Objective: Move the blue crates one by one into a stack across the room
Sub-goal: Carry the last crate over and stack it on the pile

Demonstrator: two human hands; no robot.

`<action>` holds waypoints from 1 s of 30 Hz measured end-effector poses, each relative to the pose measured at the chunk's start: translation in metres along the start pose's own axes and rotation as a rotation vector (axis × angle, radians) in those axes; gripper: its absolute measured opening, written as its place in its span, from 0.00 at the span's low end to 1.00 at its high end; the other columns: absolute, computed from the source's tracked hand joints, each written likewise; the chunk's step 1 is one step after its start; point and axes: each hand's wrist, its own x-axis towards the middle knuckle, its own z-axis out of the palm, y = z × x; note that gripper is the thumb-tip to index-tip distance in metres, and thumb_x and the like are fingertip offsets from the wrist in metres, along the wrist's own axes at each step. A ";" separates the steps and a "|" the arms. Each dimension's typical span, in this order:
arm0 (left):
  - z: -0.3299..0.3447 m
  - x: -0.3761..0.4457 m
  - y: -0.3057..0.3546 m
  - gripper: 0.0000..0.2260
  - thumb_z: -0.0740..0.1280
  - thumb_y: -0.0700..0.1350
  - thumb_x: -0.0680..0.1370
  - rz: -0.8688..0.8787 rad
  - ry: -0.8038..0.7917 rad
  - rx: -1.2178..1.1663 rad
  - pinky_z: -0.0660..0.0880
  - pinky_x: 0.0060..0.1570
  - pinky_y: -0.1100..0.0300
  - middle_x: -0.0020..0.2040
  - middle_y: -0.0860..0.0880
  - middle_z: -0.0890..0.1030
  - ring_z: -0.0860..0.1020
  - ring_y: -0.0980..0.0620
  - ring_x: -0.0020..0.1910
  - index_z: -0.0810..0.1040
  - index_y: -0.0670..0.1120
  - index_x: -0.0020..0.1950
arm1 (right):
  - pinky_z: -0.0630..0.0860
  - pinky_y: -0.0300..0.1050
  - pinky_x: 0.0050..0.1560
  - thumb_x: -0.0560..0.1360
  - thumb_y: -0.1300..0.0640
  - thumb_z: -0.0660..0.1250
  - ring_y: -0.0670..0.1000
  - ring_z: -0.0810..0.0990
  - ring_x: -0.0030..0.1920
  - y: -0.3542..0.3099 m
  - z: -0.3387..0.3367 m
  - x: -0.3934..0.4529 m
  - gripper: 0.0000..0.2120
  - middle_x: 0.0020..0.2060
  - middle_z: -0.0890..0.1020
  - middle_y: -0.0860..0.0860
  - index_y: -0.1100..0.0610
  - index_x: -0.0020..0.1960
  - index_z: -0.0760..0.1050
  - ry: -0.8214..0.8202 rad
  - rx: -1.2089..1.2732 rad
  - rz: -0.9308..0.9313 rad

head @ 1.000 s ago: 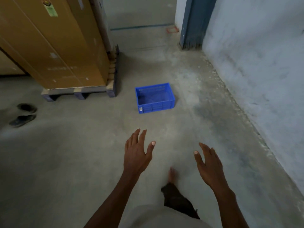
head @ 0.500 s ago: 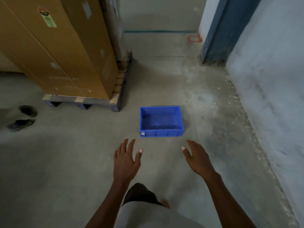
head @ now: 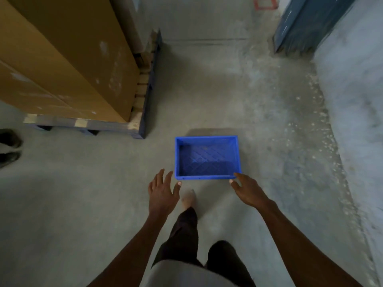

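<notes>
Since a second ago the person has walked up to the crate, which now lies much nearer and squarer in the view, and both hands have come forward to its near edge; the fingers (head: 165, 177) of the left hand (head: 162, 193) are spread and straight, holding nothing, just short of the near left corner of the open-topped blue plastic crate (head: 207, 158); the right hand (head: 249, 190) is likewise open and empty, its fingertips at or just touching the near right corner, contact too close to tell. The hands are set one to each side, probably to take the crate by its two short walls for a level lift. The crate sits empty on the grey, dusty concrete floor (head: 72, 204), a bare foot (head: 189, 198) planted just near of it; to the far left stands a tall brown cardboard carton (head: 62, 59) on a wooden pallet (head: 136, 123); a pale rough wall (head: 356, 100) runs along the right, with a blue-grey door frame (head: 306, 23) at the far end; dark shoes (head: 9, 148) lie at the left edge.
</notes>
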 end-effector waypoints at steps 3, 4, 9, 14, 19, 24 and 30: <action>0.028 0.067 -0.005 0.28 0.54 0.63 0.79 -0.024 -0.040 0.034 0.62 0.71 0.42 0.76 0.41 0.68 0.66 0.39 0.74 0.74 0.49 0.72 | 0.67 0.54 0.71 0.81 0.42 0.60 0.60 0.70 0.72 0.013 -0.004 0.071 0.28 0.73 0.71 0.58 0.55 0.76 0.66 -0.051 0.009 0.079; 0.039 0.088 -0.008 0.26 0.57 0.61 0.79 -0.046 -0.053 0.032 0.62 0.71 0.42 0.75 0.41 0.69 0.66 0.39 0.74 0.74 0.48 0.72 | 0.66 0.52 0.71 0.81 0.42 0.60 0.60 0.70 0.72 0.019 -0.003 0.094 0.28 0.74 0.71 0.58 0.55 0.77 0.66 -0.075 0.013 0.109; 0.128 0.189 -0.033 0.19 0.69 0.49 0.79 -0.171 -0.152 -0.035 0.69 0.66 0.42 0.70 0.41 0.73 0.71 0.37 0.69 0.77 0.44 0.68 | 0.63 0.45 0.70 0.82 0.44 0.60 0.57 0.68 0.74 0.069 0.018 0.218 0.28 0.75 0.69 0.56 0.56 0.77 0.65 -0.204 0.097 0.243; 0.243 0.277 -0.080 0.19 0.67 0.49 0.79 -0.248 -0.222 -0.095 0.74 0.61 0.43 0.62 0.37 0.78 0.77 0.35 0.60 0.78 0.41 0.66 | 0.63 0.44 0.68 0.82 0.43 0.59 0.57 0.70 0.72 0.134 0.074 0.359 0.26 0.73 0.71 0.57 0.58 0.74 0.68 -0.210 0.095 0.301; 0.346 0.361 -0.129 0.20 0.67 0.47 0.80 -0.287 -0.248 -0.075 0.71 0.65 0.45 0.64 0.36 0.77 0.74 0.36 0.64 0.74 0.41 0.70 | 0.68 0.51 0.65 0.81 0.46 0.64 0.65 0.72 0.68 0.192 0.136 0.476 0.27 0.69 0.73 0.65 0.64 0.72 0.68 -0.083 0.111 0.385; 0.424 0.419 -0.160 0.25 0.59 0.56 0.84 -0.544 -0.112 -0.148 0.67 0.65 0.43 0.66 0.30 0.73 0.71 0.31 0.66 0.72 0.35 0.68 | 0.66 0.52 0.68 0.81 0.44 0.62 0.65 0.70 0.71 0.223 0.182 0.550 0.33 0.72 0.69 0.66 0.67 0.75 0.62 0.096 0.308 0.496; 0.532 0.364 -0.220 0.18 0.40 0.53 0.82 -0.504 -0.155 -0.029 0.66 0.60 0.43 0.66 0.34 0.75 0.74 0.33 0.64 0.56 0.58 0.70 | 0.75 0.52 0.44 0.80 0.34 0.53 0.60 0.81 0.39 0.250 0.202 0.595 0.30 0.37 0.83 0.57 0.57 0.44 0.80 0.251 0.689 0.559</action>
